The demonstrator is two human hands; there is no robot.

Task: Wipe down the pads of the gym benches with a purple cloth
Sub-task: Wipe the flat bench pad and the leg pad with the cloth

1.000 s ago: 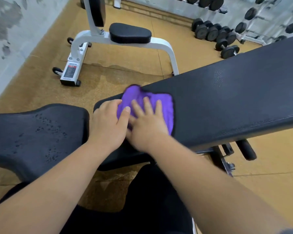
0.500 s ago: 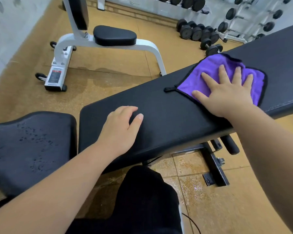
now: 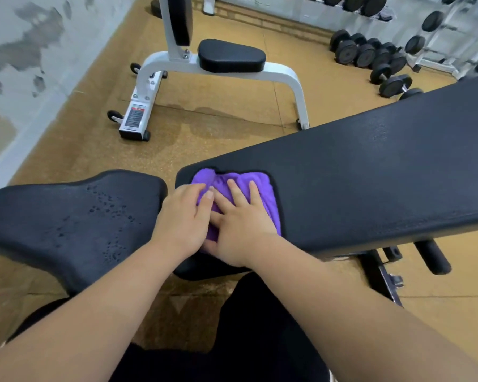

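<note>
A long black back pad [image 3: 370, 175] slants from the centre up to the right. The purple cloth [image 3: 262, 194] lies bunched on its near left end. My right hand [image 3: 240, 230] presses flat on the cloth with the fingers spread. My left hand [image 3: 181, 219] sits at the cloth's left edge, thumb and fingertips on the fabric, touching my right hand. To the left, across a narrow gap, is the black seat pad [image 3: 75, 221], speckled with water droplets.
A white-framed bench [image 3: 287, 75] with a small black pad [image 3: 232, 55] stands behind on the cork-coloured floor. Several black dumbbells [image 3: 370, 53] lie at the back right by a rack. A stained wall [image 3: 25, 64] runs along the left. Black bench legs [image 3: 384, 274] show below the right side of the pad.
My right hand has slid the cloth from far up the back pad down to its near left end. My left hand now touches the cloth again.
</note>
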